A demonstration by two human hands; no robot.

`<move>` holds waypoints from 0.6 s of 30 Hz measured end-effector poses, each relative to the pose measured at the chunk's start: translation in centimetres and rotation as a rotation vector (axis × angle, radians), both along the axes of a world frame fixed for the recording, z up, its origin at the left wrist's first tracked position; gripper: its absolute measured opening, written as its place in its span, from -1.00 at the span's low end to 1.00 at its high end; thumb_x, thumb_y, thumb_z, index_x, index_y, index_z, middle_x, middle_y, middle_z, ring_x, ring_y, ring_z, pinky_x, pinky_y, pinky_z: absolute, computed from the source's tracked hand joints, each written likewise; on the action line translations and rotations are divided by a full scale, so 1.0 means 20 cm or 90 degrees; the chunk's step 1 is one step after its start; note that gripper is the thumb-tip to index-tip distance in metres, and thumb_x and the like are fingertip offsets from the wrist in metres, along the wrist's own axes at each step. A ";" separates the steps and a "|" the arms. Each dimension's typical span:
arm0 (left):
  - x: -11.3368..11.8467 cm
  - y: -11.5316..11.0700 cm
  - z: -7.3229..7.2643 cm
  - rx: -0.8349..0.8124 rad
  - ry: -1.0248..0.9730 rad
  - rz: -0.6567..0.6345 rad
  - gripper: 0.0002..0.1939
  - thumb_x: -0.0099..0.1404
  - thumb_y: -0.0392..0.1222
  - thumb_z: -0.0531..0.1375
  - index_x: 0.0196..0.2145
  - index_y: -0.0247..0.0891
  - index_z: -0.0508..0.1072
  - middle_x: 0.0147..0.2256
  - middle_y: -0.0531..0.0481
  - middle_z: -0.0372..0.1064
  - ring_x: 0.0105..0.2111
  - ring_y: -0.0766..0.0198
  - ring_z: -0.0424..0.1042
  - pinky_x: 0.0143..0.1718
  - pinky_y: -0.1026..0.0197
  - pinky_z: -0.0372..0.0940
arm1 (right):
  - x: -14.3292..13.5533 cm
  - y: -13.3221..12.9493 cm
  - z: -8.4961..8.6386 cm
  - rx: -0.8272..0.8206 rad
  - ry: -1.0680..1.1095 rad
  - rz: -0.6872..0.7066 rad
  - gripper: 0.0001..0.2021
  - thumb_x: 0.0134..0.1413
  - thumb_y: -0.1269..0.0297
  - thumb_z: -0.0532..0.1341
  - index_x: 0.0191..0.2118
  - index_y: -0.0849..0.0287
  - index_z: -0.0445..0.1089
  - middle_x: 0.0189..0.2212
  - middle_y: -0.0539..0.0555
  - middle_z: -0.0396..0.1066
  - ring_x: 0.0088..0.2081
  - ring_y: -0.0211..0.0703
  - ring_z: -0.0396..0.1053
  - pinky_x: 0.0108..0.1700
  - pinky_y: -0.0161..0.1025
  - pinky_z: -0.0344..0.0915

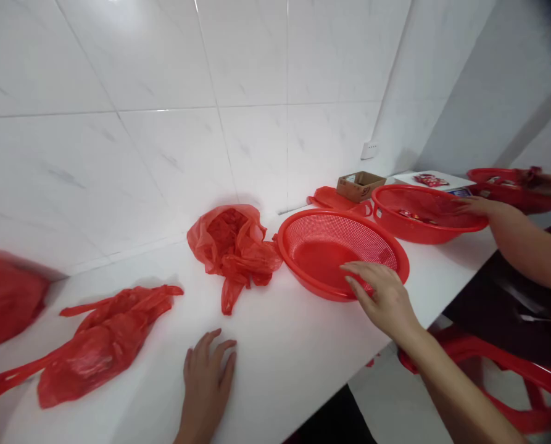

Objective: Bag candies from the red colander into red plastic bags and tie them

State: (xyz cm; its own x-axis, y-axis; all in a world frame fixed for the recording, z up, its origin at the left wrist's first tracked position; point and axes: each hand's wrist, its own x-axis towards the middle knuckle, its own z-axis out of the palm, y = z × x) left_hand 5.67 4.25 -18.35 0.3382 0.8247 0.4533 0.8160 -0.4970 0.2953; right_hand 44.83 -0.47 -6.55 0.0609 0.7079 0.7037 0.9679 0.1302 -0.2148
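Note:
My left hand lies on the white table with its fingers spread, holding nothing. My right hand is at the near rim of a red plastic basket with perforated sides. Its thumb and fingers are apart; whether it touches the rim I cannot tell. No items show inside this basket. A crumpled red plastic bag sits just left of the basket, its mouth open. Farther left, nearer my left hand, lies another red plastic bag with long handles; its contents are hard to make out.
Beyond my basket stands a second red basket with small wrapped items; a co-worker's hand reaches over its rim. A small cardboard box is by the wall. Another red basket stands farther right, red stools below, a red bag far left.

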 end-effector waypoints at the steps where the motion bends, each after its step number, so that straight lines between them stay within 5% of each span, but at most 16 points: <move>1: 0.00 0.00 0.00 0.007 0.002 -0.001 -0.77 0.35 -0.16 0.08 -0.10 -0.07 0.48 0.08 -0.18 0.31 0.10 -0.08 0.31 0.10 -0.37 0.12 | 0.07 0.03 0.03 -0.004 0.002 -0.003 -0.74 0.27 0.24 0.11 0.01 0.09 0.42 -0.08 0.13 0.49 -0.04 -0.01 0.41 0.00 -0.04 0.27; 3: 0.00 0.01 -0.01 0.020 0.007 -0.002 -0.77 0.35 -0.16 0.09 -0.10 -0.07 0.48 0.08 -0.17 0.31 0.09 -0.07 0.31 0.10 -0.36 0.13 | 0.27 0.10 0.09 -0.020 -0.003 -0.085 -0.70 0.27 0.20 0.11 0.03 0.16 0.41 -0.06 0.20 0.47 -0.02 0.04 0.38 0.01 -0.06 0.24; 6: -0.01 0.02 -0.02 0.039 0.019 -0.005 -0.78 0.35 -0.17 0.09 -0.10 -0.07 0.47 0.07 -0.18 0.31 0.09 -0.06 0.31 0.09 -0.35 0.15 | 0.64 0.22 0.15 -0.144 -0.002 -0.342 -0.60 0.32 0.24 0.04 0.15 0.30 0.34 0.06 0.41 0.36 0.04 0.11 0.32 -0.04 -0.06 0.13; 9: -0.02 0.03 -0.03 0.061 0.025 -0.013 -0.79 0.33 -0.16 0.11 -0.11 -0.08 0.47 0.06 -0.19 0.31 0.07 -0.07 0.31 0.03 -0.30 0.22 | 0.93 0.30 0.14 -0.220 0.008 -0.396 -0.52 0.19 0.34 0.19 0.17 0.52 0.28 0.03 0.62 0.32 0.04 0.22 0.30 -0.13 -0.03 0.08; 12: -0.02 0.04 -0.04 0.075 0.029 -0.011 -0.80 0.32 -0.16 0.13 -0.11 -0.09 0.47 0.06 -0.19 0.30 0.05 -0.08 0.33 -0.02 -0.24 0.28 | 1.05 0.33 0.09 -0.274 -0.001 -0.415 -0.45 0.06 0.42 0.31 0.16 0.54 0.28 0.01 0.65 0.31 0.05 0.24 0.28 -0.15 -0.03 0.03; 18: -0.01 0.05 -0.04 0.104 0.040 -0.011 -0.79 0.32 -0.18 0.13 -0.09 -0.10 0.44 0.04 -0.20 0.30 0.04 -0.07 0.33 -0.03 -0.22 0.29 | 1.09 0.34 0.01 -0.293 -0.013 -0.464 -0.61 0.17 0.34 0.24 0.05 0.51 0.40 -0.07 0.65 0.35 -0.05 0.15 0.36 -0.22 -0.02 0.00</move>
